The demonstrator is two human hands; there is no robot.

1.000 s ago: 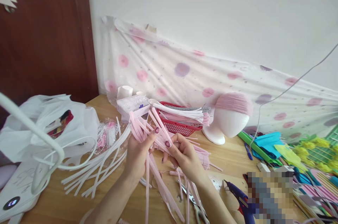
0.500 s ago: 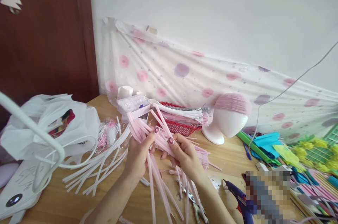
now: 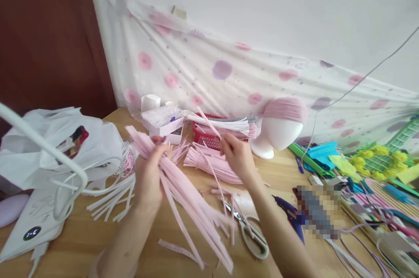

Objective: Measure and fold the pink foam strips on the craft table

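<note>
I am seeing left hand (image 3: 149, 173) gripping pink strip bundle (image 3: 183, 193) | right hand (image 3: 237, 156) pinching single pink strip (image 3: 209, 124), hands apart | scissors (image 3: 252, 234) lying just right of bundle

On your table (image 3: 288, 182), the bag (image 3: 62, 147) lay left, the basket (image 3: 209, 138) behind the strips (image 3: 209, 165), the foam head (image 3: 278, 132) right of it, scissors (image 3: 250, 232) near you, and a glue gun (image 3: 288, 217) beside them.

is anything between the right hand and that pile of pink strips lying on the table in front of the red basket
Nothing visible does. The right hand pinches one thin pink strip and hangs just above the pile of pink strips, with only open air between them.
</note>
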